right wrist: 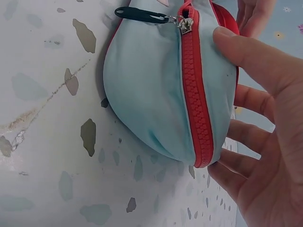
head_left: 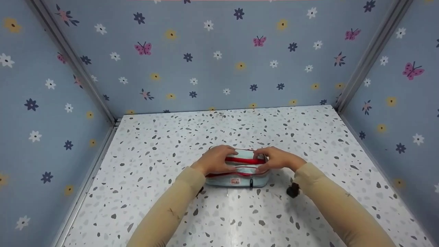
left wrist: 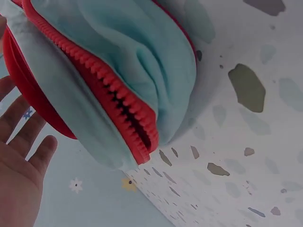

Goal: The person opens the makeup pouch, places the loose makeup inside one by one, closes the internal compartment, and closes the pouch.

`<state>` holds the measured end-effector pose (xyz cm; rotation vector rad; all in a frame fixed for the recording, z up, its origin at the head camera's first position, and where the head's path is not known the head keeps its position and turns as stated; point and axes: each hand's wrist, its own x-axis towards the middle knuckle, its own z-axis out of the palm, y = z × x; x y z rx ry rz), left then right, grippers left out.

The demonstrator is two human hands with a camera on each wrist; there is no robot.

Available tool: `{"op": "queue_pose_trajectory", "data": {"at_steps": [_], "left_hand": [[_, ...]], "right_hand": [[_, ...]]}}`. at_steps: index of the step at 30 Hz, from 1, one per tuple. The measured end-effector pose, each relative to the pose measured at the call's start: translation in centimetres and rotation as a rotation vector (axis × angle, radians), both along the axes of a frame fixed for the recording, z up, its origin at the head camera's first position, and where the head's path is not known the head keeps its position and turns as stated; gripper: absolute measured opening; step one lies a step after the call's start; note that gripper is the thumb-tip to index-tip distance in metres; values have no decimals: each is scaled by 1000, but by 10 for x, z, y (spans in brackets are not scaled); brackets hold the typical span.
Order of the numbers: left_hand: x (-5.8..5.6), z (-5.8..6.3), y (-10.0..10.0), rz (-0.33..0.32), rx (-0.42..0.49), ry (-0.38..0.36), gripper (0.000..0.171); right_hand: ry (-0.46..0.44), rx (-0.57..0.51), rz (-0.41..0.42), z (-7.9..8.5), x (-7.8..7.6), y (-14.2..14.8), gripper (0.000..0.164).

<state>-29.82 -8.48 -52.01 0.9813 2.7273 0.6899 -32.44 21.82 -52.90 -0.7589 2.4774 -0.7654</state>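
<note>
A light blue fabric pencil case (head_left: 219, 181) with red trim lies on the speckled table. My left hand (head_left: 217, 159) holds its left end from above, and my right hand (head_left: 277, 158) grips the right end, thumb in front and fingers behind. A red strip (head_left: 244, 160) crosses the top between the hands. In the left wrist view the teeth of the red zip (left wrist: 94, 66) stand apart near the end. On the right side the zip's teeth are joined, and a black pull tab (right wrist: 142, 15) hangs from the metal slider (right wrist: 185, 24). The case's inside is hidden.
The white speckled table (head_left: 164, 137) reaches back to a blue flowered wall panel (head_left: 205, 68). Similar panels stand to the left and right, joined by grey metal posts (head_left: 79, 68). A small dark object (head_left: 293, 189) shows beneath my right wrist.
</note>
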Motion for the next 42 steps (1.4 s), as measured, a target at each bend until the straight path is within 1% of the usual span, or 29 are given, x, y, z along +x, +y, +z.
{"op": "queue_pose_trajectory", "data": {"at_steps": [3,6,10,15,17,20,22,26,29,32,36,42], "left_hand": [[4,1,-1,1,41,82,58],[9,2,0,7,82,161,51],[21,3,6,7,118,222,39],[36,-1,19,-18,147,191,31],[41,-4,25,-29,156,166,30],[47,-11,33,-44,159,150,26],[49,-16,38,-51,155,141,24],[51,-24,44,-45,102,126,25],[51,-28,48,-27,60,107,28],[50,-31,52,2,44,102,28],[50,-37,58,47,24,154,31],[51,-43,67,108,-4,237,45]], "right_hand": [[-19,-3,-16,1,0,1,41],[-37,-7,-26,1,-1,0,41],[-62,-10,-41,1,-2,1,40],[-73,-24,-55,1,-3,2,42],[-70,-32,-55,0,-3,2,43],[-67,-39,-56,-1,-3,2,44],[-65,-50,-55,-2,-3,2,44],[-73,-62,-65,-1,-4,2,44],[-71,-44,-69,1,-5,1,43],[-73,-32,-69,3,-5,1,43],[-72,-24,-70,3,-4,1,44],[-60,-18,-65,3,-5,1,45]]}}
